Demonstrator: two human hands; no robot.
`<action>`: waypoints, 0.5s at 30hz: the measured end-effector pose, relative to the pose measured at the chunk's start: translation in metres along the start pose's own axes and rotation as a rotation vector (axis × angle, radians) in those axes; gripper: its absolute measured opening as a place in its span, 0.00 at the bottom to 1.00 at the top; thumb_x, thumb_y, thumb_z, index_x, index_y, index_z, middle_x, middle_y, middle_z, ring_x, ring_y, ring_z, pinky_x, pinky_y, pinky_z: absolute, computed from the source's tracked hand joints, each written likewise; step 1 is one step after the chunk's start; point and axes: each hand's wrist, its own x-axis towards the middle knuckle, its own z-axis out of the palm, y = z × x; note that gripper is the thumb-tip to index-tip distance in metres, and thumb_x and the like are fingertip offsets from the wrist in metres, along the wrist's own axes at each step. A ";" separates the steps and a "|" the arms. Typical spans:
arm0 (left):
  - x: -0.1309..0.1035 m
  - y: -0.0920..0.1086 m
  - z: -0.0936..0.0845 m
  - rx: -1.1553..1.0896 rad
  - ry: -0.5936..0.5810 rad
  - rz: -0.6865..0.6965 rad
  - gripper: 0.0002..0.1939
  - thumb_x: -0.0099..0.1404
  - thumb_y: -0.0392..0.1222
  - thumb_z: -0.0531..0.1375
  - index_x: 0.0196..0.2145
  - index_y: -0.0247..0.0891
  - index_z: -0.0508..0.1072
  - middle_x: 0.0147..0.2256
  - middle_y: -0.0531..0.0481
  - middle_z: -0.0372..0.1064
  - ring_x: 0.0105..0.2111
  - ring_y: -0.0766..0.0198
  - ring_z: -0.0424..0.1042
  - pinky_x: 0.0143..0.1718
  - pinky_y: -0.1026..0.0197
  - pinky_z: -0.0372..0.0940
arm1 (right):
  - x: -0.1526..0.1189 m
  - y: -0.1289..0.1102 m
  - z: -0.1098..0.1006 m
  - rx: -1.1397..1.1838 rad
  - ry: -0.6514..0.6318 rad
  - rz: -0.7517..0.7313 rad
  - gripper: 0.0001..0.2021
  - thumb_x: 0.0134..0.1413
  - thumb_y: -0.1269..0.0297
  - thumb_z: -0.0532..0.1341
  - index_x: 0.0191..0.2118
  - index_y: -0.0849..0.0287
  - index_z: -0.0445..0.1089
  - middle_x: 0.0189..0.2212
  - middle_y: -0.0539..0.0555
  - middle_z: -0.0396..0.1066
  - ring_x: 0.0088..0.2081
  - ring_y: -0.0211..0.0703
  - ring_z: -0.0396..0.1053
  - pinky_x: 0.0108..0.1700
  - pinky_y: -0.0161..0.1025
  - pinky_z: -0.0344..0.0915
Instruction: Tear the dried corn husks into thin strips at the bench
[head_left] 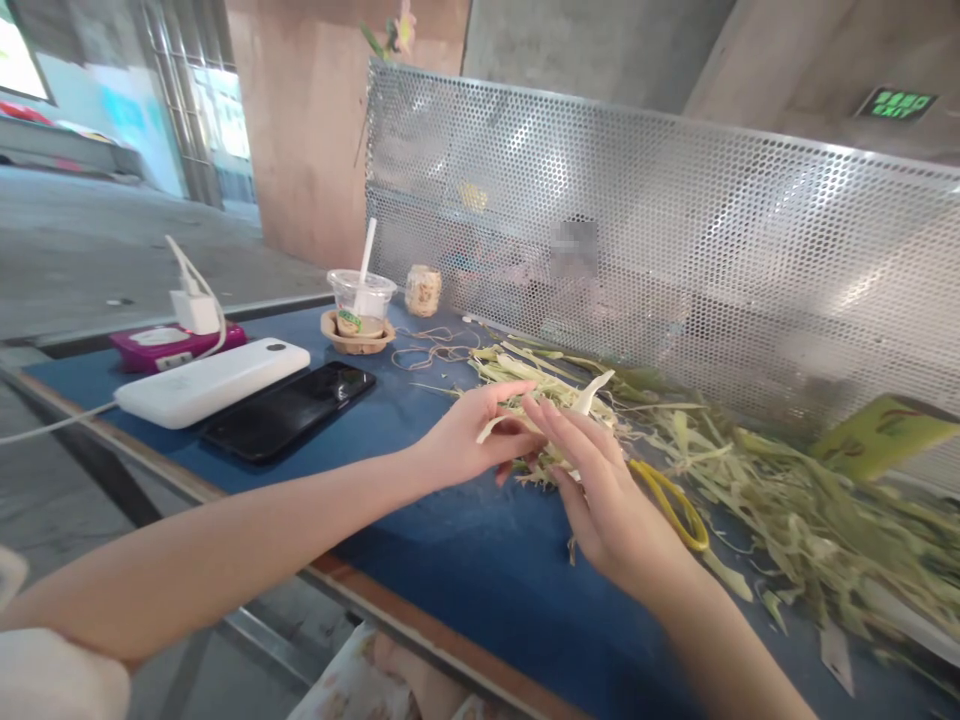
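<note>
Both hands meet over a pile of pale green leaf strips [502,365] that look like corn husk. My left hand [472,435] has its fingers curled round a pale husk strip [495,424]; part of the grip is hidden behind my right fingers. Beside it, my right hand [600,485] has its fingers stretched out and the thumb apart, nearly touching the left fingertips. A white curled husk piece [592,392] sticks up behind the right fingers. Close to my right wrist lies a yellow loop [679,505], seemingly a scissors handle.
A larger heap of husks [795,500] spreads rightward along a perforated metal screen [637,200]. To the left are a black phone [292,412], white power bank [217,380], magenta power strip [142,345], plastic cup [361,300], jar [423,290] and loose string [431,350] on the blue table [465,570].
</note>
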 end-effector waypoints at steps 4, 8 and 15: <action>0.001 -0.004 0.002 0.001 -0.022 0.042 0.23 0.56 0.43 0.60 0.49 0.39 0.64 0.22 0.56 0.65 0.15 0.71 0.63 0.15 0.68 0.59 | 0.002 -0.001 0.007 -0.051 -0.022 -0.040 0.31 0.55 0.80 0.42 0.63 0.60 0.34 0.60 0.58 0.51 0.63 0.44 0.40 0.57 0.50 0.55; 0.002 -0.004 0.004 -0.044 0.020 -0.045 0.26 0.56 0.40 0.60 0.52 0.38 0.61 0.21 0.56 0.68 0.13 0.71 0.63 0.15 0.67 0.60 | 0.001 -0.003 0.002 -0.254 0.015 -0.099 0.27 0.55 0.77 0.46 0.61 0.57 0.45 0.55 0.57 0.60 0.62 0.52 0.41 0.57 0.59 0.46; 0.007 0.004 0.001 -0.290 0.275 -0.131 0.31 0.52 0.34 0.62 0.53 0.26 0.59 0.22 0.52 0.69 0.22 0.67 0.66 0.15 0.67 0.59 | -0.003 -0.008 -0.009 -0.198 0.340 0.199 0.10 0.52 0.64 0.57 0.22 0.58 0.63 0.14 0.47 0.63 0.18 0.34 0.61 0.25 0.32 0.58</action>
